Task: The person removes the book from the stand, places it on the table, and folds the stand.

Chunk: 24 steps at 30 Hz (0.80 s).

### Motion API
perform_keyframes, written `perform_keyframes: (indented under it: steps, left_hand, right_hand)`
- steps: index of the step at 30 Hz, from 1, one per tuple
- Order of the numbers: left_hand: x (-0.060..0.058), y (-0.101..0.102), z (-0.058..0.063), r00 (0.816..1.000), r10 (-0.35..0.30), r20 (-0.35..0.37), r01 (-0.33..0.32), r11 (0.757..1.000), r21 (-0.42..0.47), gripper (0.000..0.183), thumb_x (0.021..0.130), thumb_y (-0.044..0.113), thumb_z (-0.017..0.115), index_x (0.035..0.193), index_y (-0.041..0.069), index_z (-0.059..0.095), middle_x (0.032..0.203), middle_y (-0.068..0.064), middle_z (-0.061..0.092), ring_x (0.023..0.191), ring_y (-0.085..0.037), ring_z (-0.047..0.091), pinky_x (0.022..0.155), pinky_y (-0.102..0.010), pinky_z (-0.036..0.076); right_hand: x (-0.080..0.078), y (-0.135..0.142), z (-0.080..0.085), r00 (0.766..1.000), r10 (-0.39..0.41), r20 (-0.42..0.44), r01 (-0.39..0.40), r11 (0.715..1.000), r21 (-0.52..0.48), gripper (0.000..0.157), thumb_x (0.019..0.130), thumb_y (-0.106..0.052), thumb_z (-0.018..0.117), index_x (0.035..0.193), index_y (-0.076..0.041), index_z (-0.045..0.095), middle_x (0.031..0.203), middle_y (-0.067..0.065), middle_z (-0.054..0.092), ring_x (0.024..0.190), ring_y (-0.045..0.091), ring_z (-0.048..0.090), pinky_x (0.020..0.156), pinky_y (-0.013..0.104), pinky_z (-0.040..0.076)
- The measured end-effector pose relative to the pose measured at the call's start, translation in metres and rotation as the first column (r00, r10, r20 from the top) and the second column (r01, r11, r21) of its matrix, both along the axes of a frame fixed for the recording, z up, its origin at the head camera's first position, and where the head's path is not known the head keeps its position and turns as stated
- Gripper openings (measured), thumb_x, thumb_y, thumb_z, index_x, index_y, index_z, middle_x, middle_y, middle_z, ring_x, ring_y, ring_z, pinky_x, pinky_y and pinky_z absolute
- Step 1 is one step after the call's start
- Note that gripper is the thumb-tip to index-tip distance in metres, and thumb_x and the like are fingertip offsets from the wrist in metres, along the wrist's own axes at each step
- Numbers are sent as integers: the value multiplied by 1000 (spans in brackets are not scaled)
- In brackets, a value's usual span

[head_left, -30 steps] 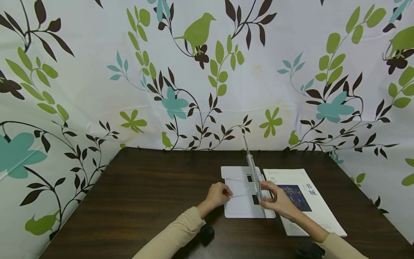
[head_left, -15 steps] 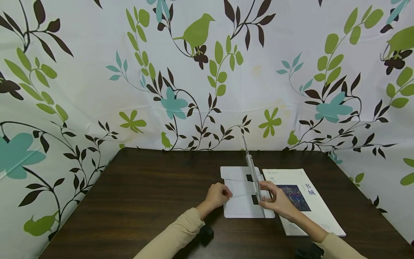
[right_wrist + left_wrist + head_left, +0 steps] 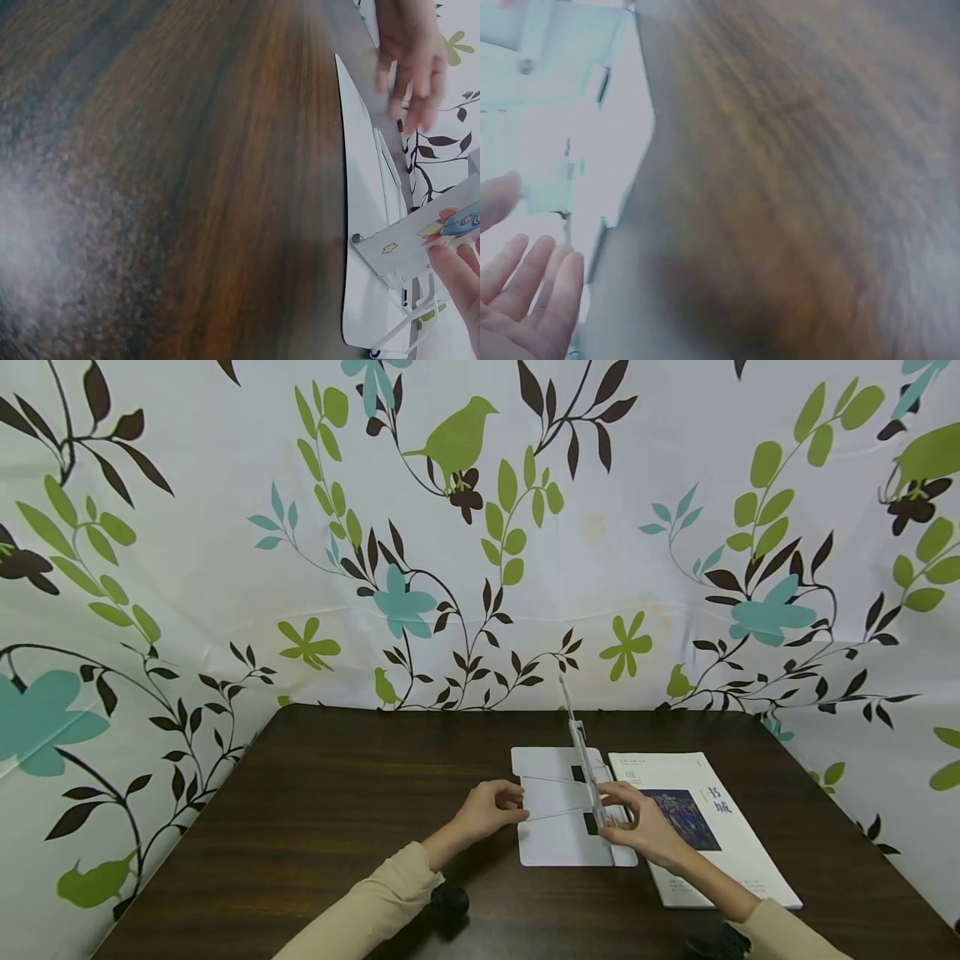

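A white folding book stand (image 3: 551, 845) lies with its base flat on the table and its panel (image 3: 587, 764) raised steeply. My right hand (image 3: 649, 828) holds the panel's lower near edge between thumb and fingers. In the right wrist view the panel (image 3: 409, 247) carries a colourful cartoon print, and my right thumb presses against it. Thin wire supports (image 3: 558, 815) run from the panel toward the base's left side. Close to that side is my left hand (image 3: 483, 812); in the left wrist view its fingers (image 3: 561, 300) are spread and loose, holding nothing.
A white paperback book (image 3: 750, 868) with a dark blue picture lies right of the stand, very near its base. The dark wooden table (image 3: 337, 810) extends to the left. Behind it hangs a white cloth (image 3: 525, 610) patterned with leaves and birds.
My left hand has drawn back slightly to the left from the wire supports, its fingers loosening. The right hand still holds the panel in the same place.
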State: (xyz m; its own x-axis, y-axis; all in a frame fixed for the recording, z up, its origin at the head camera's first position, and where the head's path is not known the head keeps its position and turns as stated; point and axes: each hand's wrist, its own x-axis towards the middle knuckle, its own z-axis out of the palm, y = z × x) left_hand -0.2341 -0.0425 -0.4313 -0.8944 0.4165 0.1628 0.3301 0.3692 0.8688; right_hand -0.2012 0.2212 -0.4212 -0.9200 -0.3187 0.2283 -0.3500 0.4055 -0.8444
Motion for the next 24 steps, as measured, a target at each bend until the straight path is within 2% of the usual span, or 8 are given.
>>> perform_keyframes:
  steps: [3,6,10,13,16,20,24]
  left_hand:
    - [4,-6,16,1000,-20,-8,21,998,58,37,78,11,71,109,-6,59,104,-19,63,93,-27,61,76,-32,51]
    - [7,-9,34,999,-45,-15,47,990,129,40,78,10,71,112,-5,57,109,-19,61,97,-29,60,79,-34,51]
    - [12,-8,57,997,-78,-6,78,973,217,43,78,7,69,117,-4,55,115,-18,58,102,-32,58,80,-33,50]
    - [18,-6,69,994,-110,20,101,958,268,49,79,6,67,124,-5,49,121,-21,54,106,-35,55,83,-35,49]
    - [24,-3,73,982,-165,87,128,936,329,56,82,6,64,131,-7,39,127,-24,47,111,-38,52,86,-36,48]
    - [30,1,72,955,-237,176,144,895,421,62,84,5,60,135,-11,28,130,-28,41,114,-40,48,86,-37,48]
    - [34,3,68,955,-219,200,108,885,452,63,84,5,61,135,-12,28,128,-29,40,111,-36,51,83,-35,50]
  right_hand:
    - [-1,-1,-2,1000,11,-7,-11,1000,8,50,73,-2,67,121,4,51,116,19,48,100,35,50,73,34,53]
    - [-1,-3,-2,1000,24,-17,-23,1000,14,51,73,-1,67,121,4,51,118,20,48,102,39,49,75,37,53]
    - [0,-7,0,1000,20,-5,-19,1000,19,52,71,-5,69,121,2,53,119,19,47,102,38,49,73,36,53]
    - [1,-11,1,1000,-3,14,3,1000,30,53,69,-7,71,119,1,54,119,19,46,102,36,48,73,36,53]
    - [2,-17,2,999,-39,32,37,998,49,55,68,-6,72,118,2,54,119,18,46,102,34,47,74,40,53]
    - [2,-24,3,996,-78,33,74,992,99,55,67,-9,74,117,0,55,117,15,47,100,31,47,75,45,51]
    - [2,-29,2,996,-91,10,89,985,147,56,65,-10,76,116,0,56,114,13,49,98,30,49,75,48,51]
